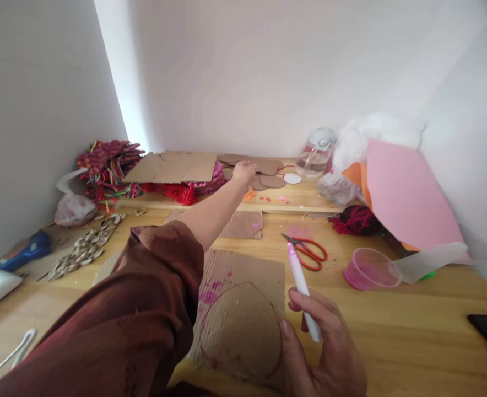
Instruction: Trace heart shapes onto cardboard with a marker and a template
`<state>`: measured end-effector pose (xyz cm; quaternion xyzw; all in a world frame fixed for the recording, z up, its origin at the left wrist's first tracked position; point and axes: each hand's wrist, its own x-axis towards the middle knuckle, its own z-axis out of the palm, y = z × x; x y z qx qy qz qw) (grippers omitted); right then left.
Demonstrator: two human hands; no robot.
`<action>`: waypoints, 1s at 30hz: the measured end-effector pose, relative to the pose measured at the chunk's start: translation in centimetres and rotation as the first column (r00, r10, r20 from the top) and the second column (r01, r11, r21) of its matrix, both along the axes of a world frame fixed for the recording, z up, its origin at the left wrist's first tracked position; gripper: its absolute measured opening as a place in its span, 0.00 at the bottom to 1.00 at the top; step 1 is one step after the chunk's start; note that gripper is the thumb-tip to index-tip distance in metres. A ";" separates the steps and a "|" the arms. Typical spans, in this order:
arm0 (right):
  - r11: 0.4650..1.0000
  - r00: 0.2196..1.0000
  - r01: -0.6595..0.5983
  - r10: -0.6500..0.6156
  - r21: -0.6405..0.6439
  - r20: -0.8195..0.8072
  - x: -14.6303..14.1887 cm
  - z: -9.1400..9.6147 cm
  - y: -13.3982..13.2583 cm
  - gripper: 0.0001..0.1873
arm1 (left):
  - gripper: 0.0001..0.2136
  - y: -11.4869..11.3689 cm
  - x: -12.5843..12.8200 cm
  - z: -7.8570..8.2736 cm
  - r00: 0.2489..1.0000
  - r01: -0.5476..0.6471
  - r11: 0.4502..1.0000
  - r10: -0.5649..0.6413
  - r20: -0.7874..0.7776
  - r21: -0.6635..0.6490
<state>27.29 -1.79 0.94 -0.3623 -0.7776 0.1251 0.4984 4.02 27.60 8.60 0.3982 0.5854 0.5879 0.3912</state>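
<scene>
The pink-stained cardboard sheet [243, 331] lies nearest; at its three o'clock, the right hand [336, 347] has a white marker [300, 277] pinched; a plastic tub [356, 279] sits at two o'clock, red-handled scissors [298, 243] at one; well apart, at twelve, the left hand [244, 171] is by brown flat pieces [271, 165]; whether it holds any, I cannot tell.

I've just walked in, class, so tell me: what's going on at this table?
One person's right hand holds a white pen with a pinkish tip beside cardboard bearing a drawn rounded outline. The left hand is stretched towards brown cut-out shapes at the back; whether it touches them is unclear. Red-handled scissors lie on the table.
</scene>
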 end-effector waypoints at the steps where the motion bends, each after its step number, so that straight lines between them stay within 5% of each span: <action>1: 1.000 1.000 -0.010 0.010 0.005 0.007 0.1 0.2 0.0 0.22 | 0.18 -0.9 -0.3 -0.3 1.000 -0.006 1.000 0.006 0.007 -0.030; 4: 0.999 0.999 -0.023 0.024 -0.034 0.030 0.1 0.5 0.3 0.24 | 0.10 -5.1 -1.4 -0.3 0.999 0.041 0.997 -0.039 0.030 -0.072; 9: 0.987 0.998 -0.008 0.018 -0.162 0.060 -0.1 0.3 0.9 0.24 | 0.16 -15.9 -4.3 0.6 0.952 0.278 0.960 -0.281 -0.122 -0.039; 13: 0.963 1.000 0.000 0.008 -0.269 0.027 -0.2 0.3 1.2 0.21 | 0.10 -25.5 -6.2 -0.3 0.771 0.419 0.891 -0.451 -0.449 -0.174; 17: 0.950 0.999 0.028 -0.022 -0.310 0.023 -0.5 0.3 1.5 0.19 | 0.12 -33.1 -6.7 -2.3 0.667 0.320 0.892 -0.451 -0.593 -0.319; 21: 0.943 0.999 0.033 -0.025 -0.332 0.028 -0.4 -0.1 1.9 0.19 | 0.13 -36.6 -8.1 -3.4 0.661 0.242 0.893 -0.439 -0.609 -0.380; 26: 0.940 0.994 0.087 -0.061 -0.330 0.090 -0.2 -0.6 2.7 0.24 | 0.11 -38.8 -11.7 -3.7 0.824 -0.138 0.957 -0.031 -0.565 -0.255; 30: 0.919 0.988 0.135 -0.097 -0.371 0.120 -0.2 -0.5 3.2 0.26 | 0.18 -40.7 -12.9 -4.6 0.885 -0.227 0.946 0.102 -0.455 -0.229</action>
